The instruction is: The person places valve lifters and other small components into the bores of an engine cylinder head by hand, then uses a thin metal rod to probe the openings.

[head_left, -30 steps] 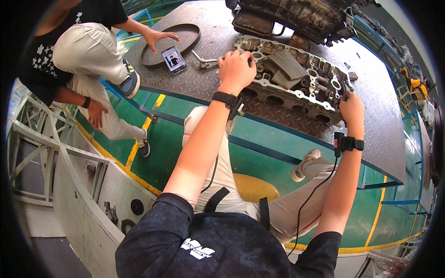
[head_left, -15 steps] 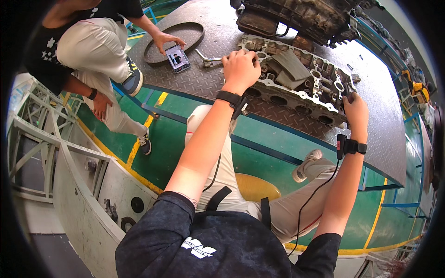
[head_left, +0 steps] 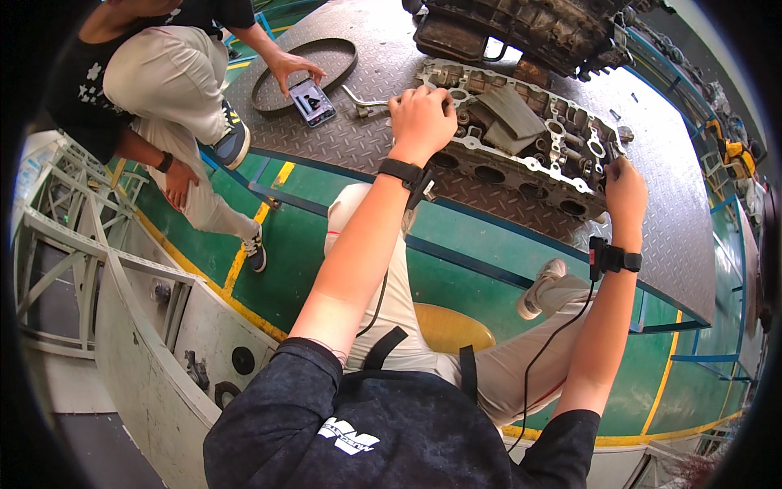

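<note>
A long metal cylinder head (head_left: 521,173) lies on the table, with round ports along its near side and valve gear on top. My left hand (head_left: 423,122) is closed over its left end, and its fingertips are partly hidden. At the right end my right hand (head_left: 626,196) is closed with curled fingers against the edge; their tips are hard to make out. A bent metal wrench (head_left: 362,103) lies just left of my left hand; whether it touches the hand I cannot tell. Grey flat pads (head_left: 513,118) rest on top of the cylinder head.
A dirty engine block (head_left: 521,33) stands behind on the patterned metal table (head_left: 668,204). At the left a co-worker's hand (head_left: 292,69) holds a phone (head_left: 313,103) beside a black belt loop (head_left: 355,61). A yellow stool (head_left: 453,328) is beneath me.
My right hand's fingers have shifted slightly at the right end of the cylinder head. The left hand stays in place. The picture on the co-worker's phone has changed.
</note>
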### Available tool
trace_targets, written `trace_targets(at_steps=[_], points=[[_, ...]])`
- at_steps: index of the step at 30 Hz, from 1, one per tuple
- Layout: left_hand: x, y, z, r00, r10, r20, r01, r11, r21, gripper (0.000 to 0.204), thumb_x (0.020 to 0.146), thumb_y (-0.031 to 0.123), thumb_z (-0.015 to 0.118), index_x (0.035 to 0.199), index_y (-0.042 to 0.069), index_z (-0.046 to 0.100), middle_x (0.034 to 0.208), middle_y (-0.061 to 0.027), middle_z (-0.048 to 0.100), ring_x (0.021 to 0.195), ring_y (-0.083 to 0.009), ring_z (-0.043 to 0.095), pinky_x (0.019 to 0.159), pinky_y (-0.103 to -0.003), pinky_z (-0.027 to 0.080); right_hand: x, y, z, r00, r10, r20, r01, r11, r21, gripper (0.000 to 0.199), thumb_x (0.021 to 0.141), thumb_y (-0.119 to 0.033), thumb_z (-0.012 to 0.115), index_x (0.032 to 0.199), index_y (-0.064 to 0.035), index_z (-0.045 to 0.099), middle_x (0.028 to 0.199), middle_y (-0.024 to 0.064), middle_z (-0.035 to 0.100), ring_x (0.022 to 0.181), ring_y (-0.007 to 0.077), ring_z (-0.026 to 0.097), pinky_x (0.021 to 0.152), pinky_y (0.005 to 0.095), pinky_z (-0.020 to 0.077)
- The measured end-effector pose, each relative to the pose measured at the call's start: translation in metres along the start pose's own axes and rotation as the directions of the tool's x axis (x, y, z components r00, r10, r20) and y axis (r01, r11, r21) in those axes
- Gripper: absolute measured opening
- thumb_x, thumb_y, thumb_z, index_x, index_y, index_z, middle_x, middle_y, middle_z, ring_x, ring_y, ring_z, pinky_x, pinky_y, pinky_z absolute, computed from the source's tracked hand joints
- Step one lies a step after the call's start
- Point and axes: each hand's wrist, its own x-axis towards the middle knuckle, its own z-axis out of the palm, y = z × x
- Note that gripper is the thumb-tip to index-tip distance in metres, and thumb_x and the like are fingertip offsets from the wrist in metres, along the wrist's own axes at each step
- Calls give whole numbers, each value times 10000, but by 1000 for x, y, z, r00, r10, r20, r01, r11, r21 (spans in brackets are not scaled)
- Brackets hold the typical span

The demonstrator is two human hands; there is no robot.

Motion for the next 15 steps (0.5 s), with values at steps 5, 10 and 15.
trace_targets(at_steps=[5, 10, 15], points=[[-1, -1, 0, 1000, 4, -4, -4, 1000, -2, 187, 849, 259, 675, 979, 161, 766, 1056, -90, 724, 1076, -313, 629, 976, -478, 389, -5, 6, 0, 999, -15, 35, 16, 1000, -23, 185, 898, -217, 687, 997, -66, 724, 955, 170, 742, 892, 398, 701, 777, 472, 542], [0, 0, 1, 999, -27, 18, 26, 999, 35, 176, 873, 293, 679, 997, 206, 769, 1056, -45, 727, 1101, -286, 630, 1000, -465, 396, -6, 11, 2, 1000, 1, 7, -1, 997, 80, 205, 888, -229, 700, 1026, -86, 751, 959, 160, 750, 888, 386, 710, 777, 453, 550], [0, 0, 1, 1000, -25, 18, 25, 999, 31, 172, 874, 296, 678, 991, 207, 768, 1054, -47, 728, 1103, -287, 630, 998, -466, 398, -7, 12, 5, 1000, 24, -17, -21, 988, 152, 193, 890, -244, 707, 995, -92, 765, 901, 158, 748, 842, 375, 718, 748, 439, 552]])
